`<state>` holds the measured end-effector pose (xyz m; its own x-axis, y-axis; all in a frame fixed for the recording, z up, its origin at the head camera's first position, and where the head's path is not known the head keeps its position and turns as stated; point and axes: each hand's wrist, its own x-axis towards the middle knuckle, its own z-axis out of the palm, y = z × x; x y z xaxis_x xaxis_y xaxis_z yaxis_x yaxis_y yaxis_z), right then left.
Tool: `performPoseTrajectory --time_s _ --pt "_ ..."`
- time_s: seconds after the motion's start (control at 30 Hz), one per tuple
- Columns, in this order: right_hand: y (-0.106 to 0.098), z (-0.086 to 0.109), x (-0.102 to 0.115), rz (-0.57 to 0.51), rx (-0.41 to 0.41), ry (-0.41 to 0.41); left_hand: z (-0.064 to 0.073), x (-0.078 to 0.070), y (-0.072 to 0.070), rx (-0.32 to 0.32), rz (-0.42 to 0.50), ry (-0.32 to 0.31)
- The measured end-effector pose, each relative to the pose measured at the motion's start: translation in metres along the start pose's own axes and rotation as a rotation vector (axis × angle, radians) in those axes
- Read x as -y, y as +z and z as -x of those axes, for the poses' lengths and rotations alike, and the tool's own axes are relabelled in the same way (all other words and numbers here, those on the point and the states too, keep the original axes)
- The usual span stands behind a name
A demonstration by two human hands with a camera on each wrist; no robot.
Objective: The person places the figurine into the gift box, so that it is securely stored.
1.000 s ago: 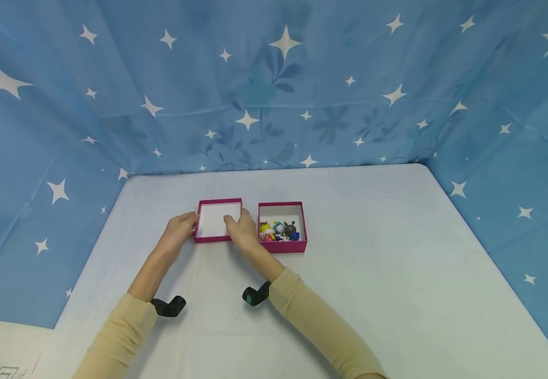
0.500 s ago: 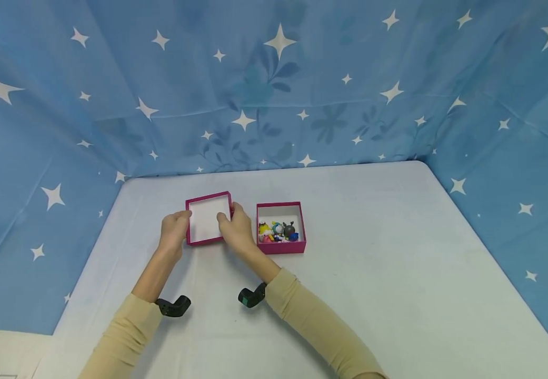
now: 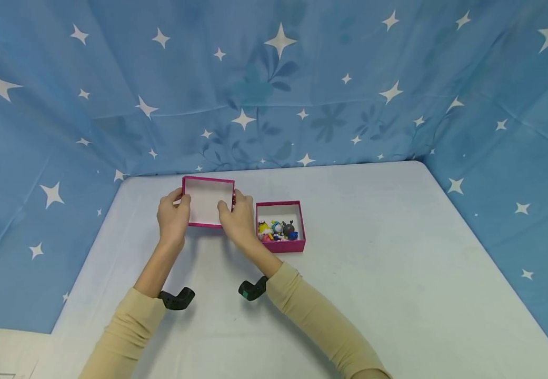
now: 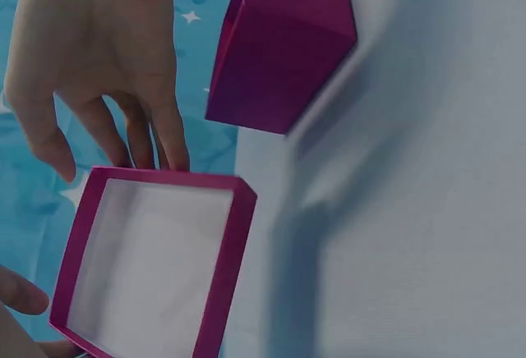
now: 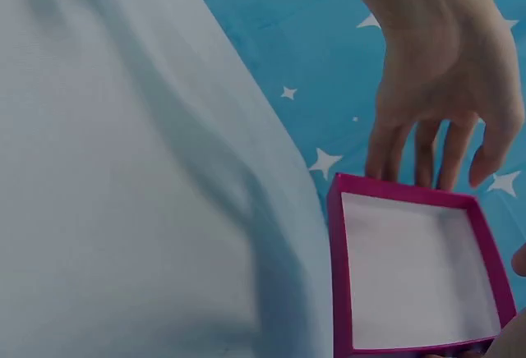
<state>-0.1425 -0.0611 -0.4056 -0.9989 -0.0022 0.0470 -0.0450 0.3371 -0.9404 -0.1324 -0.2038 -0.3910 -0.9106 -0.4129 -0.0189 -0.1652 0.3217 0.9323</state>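
Note:
Both hands hold a shallow magenta box lid [image 3: 209, 202] between them, its white inside facing up and toward me. Raised over the table's left half, it tilts with its far edge high. My left hand [image 3: 173, 220] is at its left side, fingers reaching behind the rim. My right hand [image 3: 240, 218] holds the opposite side, with its thumb over the white inside in the head view. In the left wrist view the right hand's fingers [image 4: 168, 132] pass behind the lid's edge. A deeper magenta box [image 3: 283, 247] stands just right of the right hand, with several small toy figures [image 3: 277, 229] inside.
A white cloth covers the table [image 3: 378, 273]. Blue star-patterned curtain [image 3: 274, 95] hangs along the back and both sides. Each wrist wears a black camera mount, such as the left one [image 3: 178, 299], that juts out over the table.
The lid has come up off the table in both hands, shifting left and away from me. It now tilts more upright. The box of figures has stayed put.

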Motion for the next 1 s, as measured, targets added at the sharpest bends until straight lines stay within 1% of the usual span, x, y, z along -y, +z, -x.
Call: performPoseTrajectory --time_s 0.1,0.17,0.23,0.3,0.5,0.7,0.83,0.9,1.0 --pt "-0.006 -0.003 0.006 -0.028 -0.036 -0.027 0.006 -0.008 0.004 -0.071 -0.012 0.150" --pt "-0.010 -0.005 0.009 -0.067 -0.063 -0.043 0.008 -0.011 0.006 -0.094 -0.010 0.239" --pt "-0.014 -0.007 0.011 -0.109 -0.087 -0.054 0.009 -0.012 0.006 -0.111 -0.004 0.305" --pt "-0.018 -0.008 0.013 -0.149 -0.105 -0.064 0.009 -0.012 0.007 -0.120 0.009 0.340" --pt "-0.029 -0.009 0.019 -0.208 -0.131 -0.077 0.012 -0.016 0.009 -0.137 0.054 0.386" --pt "-0.040 -0.011 0.020 -0.202 -0.170 -0.099 0.017 -0.022 0.013 -0.149 0.045 0.409" --pt "-0.047 -0.012 0.019 -0.196 -0.185 -0.141 0.019 -0.025 0.015 -0.161 0.076 0.397" --pt "-0.051 -0.012 0.018 -0.203 -0.172 -0.173 0.018 -0.026 0.017 -0.174 0.104 0.378" --pt "-0.058 -0.011 0.017 -0.222 -0.131 -0.218 0.016 -0.027 0.019 -0.185 0.147 0.338"
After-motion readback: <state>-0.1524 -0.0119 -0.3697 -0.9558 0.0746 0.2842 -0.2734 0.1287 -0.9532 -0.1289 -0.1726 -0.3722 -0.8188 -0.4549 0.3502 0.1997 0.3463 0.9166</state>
